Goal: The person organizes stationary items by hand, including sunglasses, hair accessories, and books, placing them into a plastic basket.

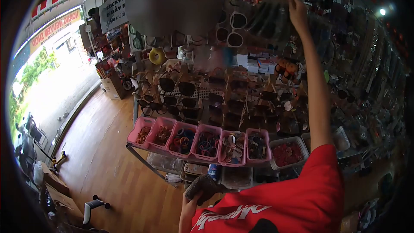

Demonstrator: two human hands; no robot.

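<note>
My right hand (297,12) is raised high at the upper right, its fingers pinched together at the edge of dark items in clear wrapping (269,19). What lies between the fingertips is too dim to tell. Low in front of my red shirt, my left hand (194,199) is wrapped round a dark, rough-textured object (205,186). White-framed sunglasses (238,20) hang left of my right hand. Rows of dark sunglasses (186,88) stand on the display below.
Pink baskets (220,149) of small accessories and a white basket (307,152) line the rack's front edge. A cardboard box (113,87) stands on the wooden floor at left, near the bright doorway. A black-and-white object (88,209) is at lower left.
</note>
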